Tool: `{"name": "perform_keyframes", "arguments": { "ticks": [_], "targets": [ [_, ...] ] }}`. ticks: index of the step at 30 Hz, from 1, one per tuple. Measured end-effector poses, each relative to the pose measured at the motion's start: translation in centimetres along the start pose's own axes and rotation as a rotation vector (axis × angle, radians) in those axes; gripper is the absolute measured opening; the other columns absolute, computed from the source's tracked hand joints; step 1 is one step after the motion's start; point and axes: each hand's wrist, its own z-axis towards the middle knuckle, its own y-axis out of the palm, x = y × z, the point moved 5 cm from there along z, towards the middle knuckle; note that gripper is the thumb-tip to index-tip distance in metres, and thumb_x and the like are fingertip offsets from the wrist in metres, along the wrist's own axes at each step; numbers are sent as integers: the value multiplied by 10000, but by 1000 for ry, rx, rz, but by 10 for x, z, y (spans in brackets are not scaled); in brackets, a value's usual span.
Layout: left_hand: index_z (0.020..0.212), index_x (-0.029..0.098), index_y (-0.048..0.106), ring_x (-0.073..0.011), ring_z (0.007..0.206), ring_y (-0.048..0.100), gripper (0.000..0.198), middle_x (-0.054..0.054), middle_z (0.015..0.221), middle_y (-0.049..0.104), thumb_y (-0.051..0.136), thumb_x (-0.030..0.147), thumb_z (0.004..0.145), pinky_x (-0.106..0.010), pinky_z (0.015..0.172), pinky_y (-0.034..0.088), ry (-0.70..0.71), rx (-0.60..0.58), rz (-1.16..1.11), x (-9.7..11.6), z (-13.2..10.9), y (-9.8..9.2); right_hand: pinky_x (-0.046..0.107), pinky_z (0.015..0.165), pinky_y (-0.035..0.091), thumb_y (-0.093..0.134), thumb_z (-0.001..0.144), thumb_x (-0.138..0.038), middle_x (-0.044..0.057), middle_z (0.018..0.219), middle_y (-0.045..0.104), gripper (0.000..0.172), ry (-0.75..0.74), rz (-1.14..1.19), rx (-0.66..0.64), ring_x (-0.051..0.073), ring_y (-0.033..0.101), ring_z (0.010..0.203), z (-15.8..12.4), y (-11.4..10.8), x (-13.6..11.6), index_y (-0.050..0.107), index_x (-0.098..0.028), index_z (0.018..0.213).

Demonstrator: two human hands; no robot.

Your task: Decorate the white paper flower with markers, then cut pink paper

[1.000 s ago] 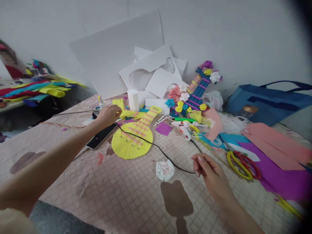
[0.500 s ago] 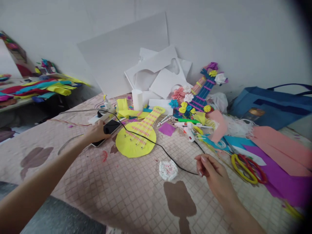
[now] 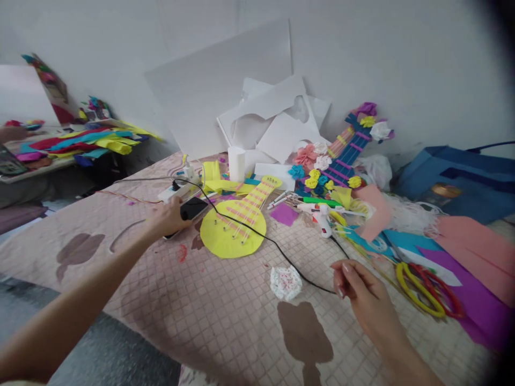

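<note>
My left hand (image 3: 167, 219) reaches far forward and closes on a black phone (image 3: 192, 208) lying on the quilted cloth, left of a yellow paper guitar (image 3: 235, 229). My right hand (image 3: 360, 295) hovers low at the right with fingers curled, pinching the black cable (image 3: 281, 254) that runs across the guitar from a white power strip (image 3: 173, 192) to a white glue gun (image 3: 324, 222). A small crumpled white paper flower (image 3: 285, 282) lies just left of my right hand.
White foam boards (image 3: 277, 120) lean on the wall behind a white roll (image 3: 236, 163). A blue flower-covered guitar (image 3: 341, 155), yellow and red scissors (image 3: 422, 289), pink and purple paper sheets (image 3: 478, 257) and a blue bag (image 3: 458, 177) crowd the right. Coloured paper is piled on a side table (image 3: 80, 145).
My left hand drew back from the yellow strips near the power strip and settled on the phone. My right hand stayed put with the cable. The view swung left.
</note>
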Motion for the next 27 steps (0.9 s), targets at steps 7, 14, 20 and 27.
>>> {"name": "perform_keyframes", "arguments": {
  "ticks": [7,14,20,27],
  "targets": [
    [1268,115,409,-403,1048,590,674,-224,1156,613,527,546,764,-486,819,453,-41,-18,76,18,-21,4,254,500,331,607,861,-441,-19,578,501,243,1,2,-21,115,442,525,1,0,3,653,-203,853],
    [1046,195,548,-296,1086,574,260,-127,1137,636,435,331,855,-414,910,440,276,257,-48,57,-26,-19,240,493,339,600,864,-459,-21,596,508,267,16,7,-10,105,450,525,2,2,4,645,-196,865],
    [870,197,624,-203,776,650,207,-67,857,703,435,281,871,-299,705,462,440,138,-211,114,-35,-8,239,498,345,595,873,-446,-23,605,505,253,14,14,-8,99,452,530,2,0,4,643,-197,867],
    [847,200,645,-170,713,638,201,-38,815,712,454,263,863,-257,641,420,410,133,-213,119,-32,-4,240,509,350,605,867,-446,-19,600,517,254,15,5,-22,102,459,539,2,-1,5,651,-197,886]
  ]
}}
